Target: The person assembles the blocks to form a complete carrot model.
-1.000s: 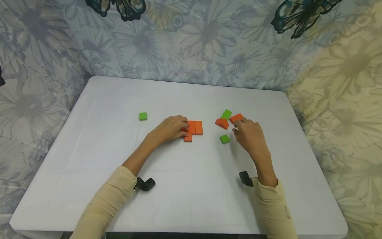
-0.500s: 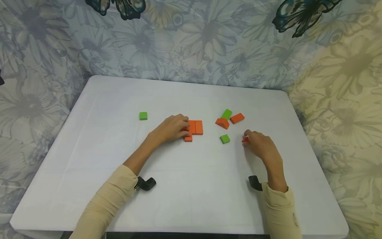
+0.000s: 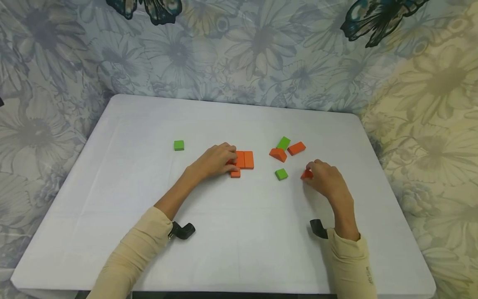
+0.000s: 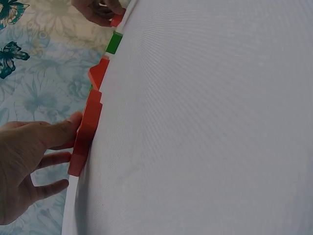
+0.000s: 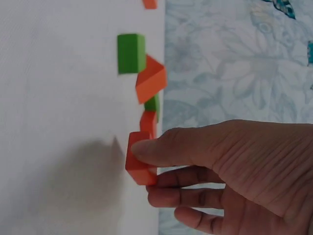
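My left hand [image 3: 214, 161] is at the left end of a flat group of orange toy blocks [image 3: 245, 160], thumb and fingers on either side of the end block. In the left wrist view its thumb presses against the orange blocks [image 4: 89, 129]. Farther right, my right hand [image 3: 328, 178] pinches a small orange block [image 3: 307, 174] between thumb and fingertips. The right wrist view shows that held block [image 5: 138, 169] from the side, its far end behind the thumb. A shadow falls on the white surface beside it.
Between the hands lie an orange wedge-shaped block [image 3: 278, 154], a green block [image 3: 284, 143] behind it, an orange block [image 3: 296, 148] and a nearer green block [image 3: 281, 174]. Another green block [image 3: 179, 145] lies far left on the white table [image 3: 239, 232]. Patterned cloth [image 3: 257, 50] hangs behind.
My right hand has moved right and nearer from beside the loose orange block, and a small orange block now shows in its fingers. My left hand stays by the orange group.
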A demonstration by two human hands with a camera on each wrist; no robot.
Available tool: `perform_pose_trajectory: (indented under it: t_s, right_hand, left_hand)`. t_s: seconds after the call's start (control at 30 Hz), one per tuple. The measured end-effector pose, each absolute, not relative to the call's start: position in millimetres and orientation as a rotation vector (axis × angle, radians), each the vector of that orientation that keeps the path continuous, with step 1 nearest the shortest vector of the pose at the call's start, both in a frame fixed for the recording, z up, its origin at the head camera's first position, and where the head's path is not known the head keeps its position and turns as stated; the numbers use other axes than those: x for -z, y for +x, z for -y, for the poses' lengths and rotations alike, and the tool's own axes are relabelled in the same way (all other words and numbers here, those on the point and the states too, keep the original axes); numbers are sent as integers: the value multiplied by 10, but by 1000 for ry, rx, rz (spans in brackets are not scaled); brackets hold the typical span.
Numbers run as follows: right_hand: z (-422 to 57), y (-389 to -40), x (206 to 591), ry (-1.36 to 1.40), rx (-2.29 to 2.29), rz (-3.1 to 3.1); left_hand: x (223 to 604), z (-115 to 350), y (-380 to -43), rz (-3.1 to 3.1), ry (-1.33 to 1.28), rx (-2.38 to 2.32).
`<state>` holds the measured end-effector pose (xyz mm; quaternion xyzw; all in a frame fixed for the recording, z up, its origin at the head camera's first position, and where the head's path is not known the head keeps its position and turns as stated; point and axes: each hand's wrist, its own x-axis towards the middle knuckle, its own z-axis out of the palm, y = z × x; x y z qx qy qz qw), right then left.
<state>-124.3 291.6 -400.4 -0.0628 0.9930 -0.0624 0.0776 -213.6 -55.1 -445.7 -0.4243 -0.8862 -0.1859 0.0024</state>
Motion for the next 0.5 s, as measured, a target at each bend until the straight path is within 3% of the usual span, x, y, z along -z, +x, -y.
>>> perform_pose_trajectory:
  t_s: [0.5]
  right_hand:
    - [-2204, -1321, 3855, -695, 407, -2945]
  left_hand:
    - [4469, 534, -2140, 2771, -1330, 573]
